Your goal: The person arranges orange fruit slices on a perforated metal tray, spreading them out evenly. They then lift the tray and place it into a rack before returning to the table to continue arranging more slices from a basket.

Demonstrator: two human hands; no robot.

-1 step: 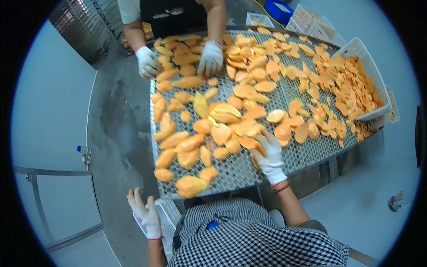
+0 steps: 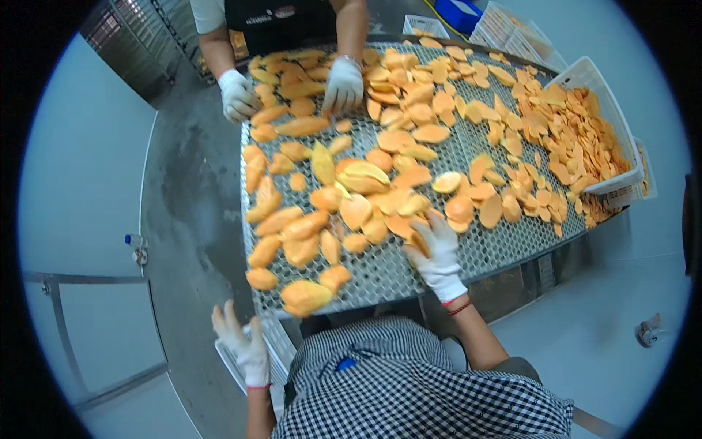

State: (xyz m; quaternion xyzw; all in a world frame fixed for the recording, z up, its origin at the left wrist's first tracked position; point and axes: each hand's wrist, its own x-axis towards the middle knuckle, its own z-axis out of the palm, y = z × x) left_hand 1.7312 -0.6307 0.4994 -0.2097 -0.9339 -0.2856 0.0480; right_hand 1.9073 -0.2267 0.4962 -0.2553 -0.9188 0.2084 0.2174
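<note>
My right hand (image 2: 437, 257), in a white knit glove, is over the near part of a perforated metal table (image 2: 380, 282). Its fingers curl round orange fruit slices (image 2: 417, 244) that look like mango; how many it holds is partly hidden. My left hand (image 2: 243, 347), gloved too, is held off the table's near left corner with fingers spread and nothing in it. Below that hand shows a white plastic crate (image 2: 275, 344). Larger fruit pieces (image 2: 306, 295) lie near the table's left edge, and a yellow-green slice (image 2: 322, 164) rests farther in.
Across the table a co-worker's gloved hands (image 2: 344, 86) rest among more slices. A tilted white crate (image 2: 621, 121) heaped with slices stands at the far right. Behind are more white crates (image 2: 504, 29) and a blue container (image 2: 458, 14). Grey floor (image 2: 186, 190) runs along the left.
The table and fruit sit slightly higher and farther left in view. My right hand keeps its hold on the slices; my left stays spread, with more of the crate showing beside it.
</note>
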